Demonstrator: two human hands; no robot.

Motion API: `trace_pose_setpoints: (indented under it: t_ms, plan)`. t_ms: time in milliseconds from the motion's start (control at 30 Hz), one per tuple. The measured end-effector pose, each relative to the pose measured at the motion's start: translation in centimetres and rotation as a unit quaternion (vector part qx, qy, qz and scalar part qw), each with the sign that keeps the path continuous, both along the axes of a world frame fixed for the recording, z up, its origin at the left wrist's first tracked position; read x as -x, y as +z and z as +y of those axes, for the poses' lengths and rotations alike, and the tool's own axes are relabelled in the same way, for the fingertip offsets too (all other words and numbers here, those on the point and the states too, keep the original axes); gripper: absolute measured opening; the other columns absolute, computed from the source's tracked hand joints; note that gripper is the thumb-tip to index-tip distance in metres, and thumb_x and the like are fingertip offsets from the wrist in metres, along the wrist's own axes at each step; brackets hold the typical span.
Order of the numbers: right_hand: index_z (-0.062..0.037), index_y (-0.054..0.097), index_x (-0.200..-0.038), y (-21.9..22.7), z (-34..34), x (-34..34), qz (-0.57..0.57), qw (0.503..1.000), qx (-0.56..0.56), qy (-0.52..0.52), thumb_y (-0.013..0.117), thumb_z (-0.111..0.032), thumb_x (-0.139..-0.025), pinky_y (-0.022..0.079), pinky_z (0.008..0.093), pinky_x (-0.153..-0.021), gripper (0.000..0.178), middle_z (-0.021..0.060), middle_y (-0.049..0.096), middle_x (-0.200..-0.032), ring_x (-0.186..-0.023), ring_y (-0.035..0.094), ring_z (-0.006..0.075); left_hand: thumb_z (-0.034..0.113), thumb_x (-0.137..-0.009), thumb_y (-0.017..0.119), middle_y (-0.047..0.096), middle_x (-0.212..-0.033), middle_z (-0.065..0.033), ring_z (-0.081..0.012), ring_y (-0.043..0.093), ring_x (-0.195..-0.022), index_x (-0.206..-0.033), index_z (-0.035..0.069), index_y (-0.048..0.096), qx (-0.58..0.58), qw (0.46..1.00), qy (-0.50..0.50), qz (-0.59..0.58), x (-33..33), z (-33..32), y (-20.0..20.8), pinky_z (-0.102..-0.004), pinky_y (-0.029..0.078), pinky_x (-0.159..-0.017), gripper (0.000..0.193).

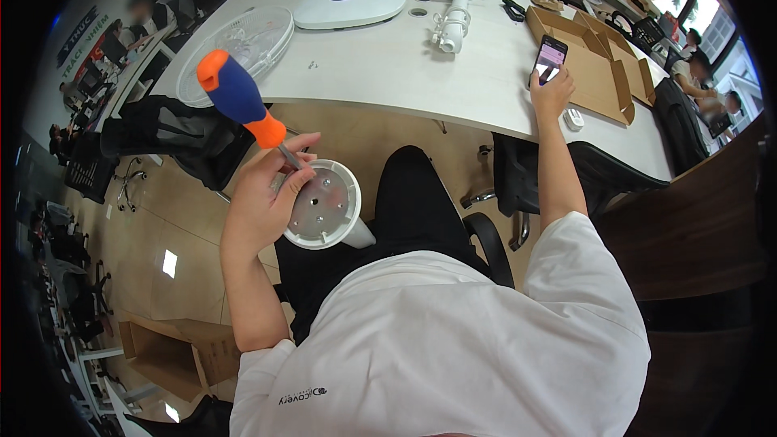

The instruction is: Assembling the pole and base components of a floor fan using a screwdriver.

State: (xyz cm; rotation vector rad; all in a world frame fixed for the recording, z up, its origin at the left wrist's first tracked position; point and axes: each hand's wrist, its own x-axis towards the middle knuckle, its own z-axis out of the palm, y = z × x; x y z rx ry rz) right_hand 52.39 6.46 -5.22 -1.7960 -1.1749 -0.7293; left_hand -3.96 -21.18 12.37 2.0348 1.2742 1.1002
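Work appears partly done: the white tube (325, 209) remains separate from the flat base plate (324, 14), the fan cage (271, 53) and the motor unit (455, 23), all lying on the surface (364, 73) beyond the left grip (263, 194); joining these seems outstanding. The left grip is clamped on the shaft of an orange-and-blue screwdriver (243, 103); whether its tip meets the tube cannot be told. The right grip (554, 91) is closed around a lit phone (549, 55). The tube sits at the lap, immediately right of the left grip, round end upward. That end shows a notched rim, a grey recessed floor, one dark hole and bright spots, possibly screw heads.
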Motion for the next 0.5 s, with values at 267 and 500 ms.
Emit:
trace_pose_setpoints:
  t_ms: [267,500]
  plan:
    - [0.0021,0.042,-0.15,0.22,-0.04,0.24,0.031,0.999,0.017,0.038,0.086,-0.047,-0.083,0.047,0.0549,-0.109,0.095,0.0287,0.052,-0.142,-0.129,0.054,0.0464,0.001,-0.098,0.07,0.074,-0.103,-0.0125,-0.0192,0.072,-0.096,-0.136,0.004,0.071,-0.02,1.0,0.002,0.001,-0.15,-0.16,-0.14,-0.0334,0.057,-0.09,0.039]
    - [0.0057,0.04,-0.149,0.16,-0.5,-0.49,0.128,0.987,0.007,0.094,0.089,-0.039,-0.082,0.047,0.0514,-0.113,0.094,0.0307,0.05,-0.142,-0.132,0.054,0.0474,0.001,-0.097,0.071,0.073,-0.103,-0.0124,-0.0204,0.073,-0.099,-0.136,0.004,0.072,-0.007,1.0,0.007,0.003,-0.54,-0.37,0.11,-0.0332,0.057,-0.09,0.038]
